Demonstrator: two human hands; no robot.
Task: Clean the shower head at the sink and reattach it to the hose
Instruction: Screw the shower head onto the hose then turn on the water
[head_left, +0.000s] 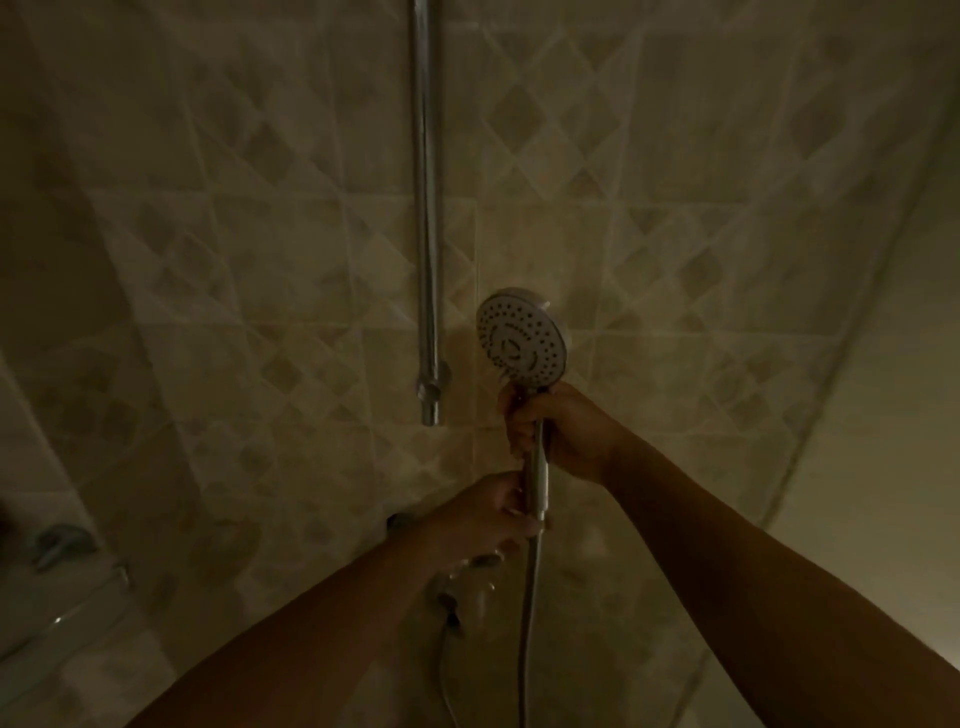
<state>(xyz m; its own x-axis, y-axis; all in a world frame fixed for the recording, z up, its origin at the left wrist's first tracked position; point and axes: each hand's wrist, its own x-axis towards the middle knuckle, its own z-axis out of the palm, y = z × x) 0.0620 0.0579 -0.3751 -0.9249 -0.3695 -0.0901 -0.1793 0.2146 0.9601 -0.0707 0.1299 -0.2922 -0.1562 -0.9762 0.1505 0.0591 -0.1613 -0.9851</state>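
forearms: two bare forearms rise from the bottom edge of the frame, the left from lower left, the right from lower right, meeting just right of centre.
left hand: lower centre of the frame, fingers pinched narrow around the bottom end of the handle where the hose joins it; the lower fingers are blurred.
right hand: just above the left hand, wrapped tight around the upper part of the handle, right under the round face.
shower head: centre of the frame, held upright in front of the wall, pale round face with dark nozzle holes turned toward the camera and a little to the left.
handle: shiny metal, vertical, showing between the two hands.
hose: thin metal line that drops from the handle's end straight down to the bottom edge; whether the joint is fully screwed cannot be told.
rail: chrome vertical bar at upper centre, left of the shower head and apart from it, ending in a bracket at its lower tip.
wall: beige tiles with a diamond pattern, dim light.
tap: blurred metal fitting at the lower left edge.
containers: none visible.
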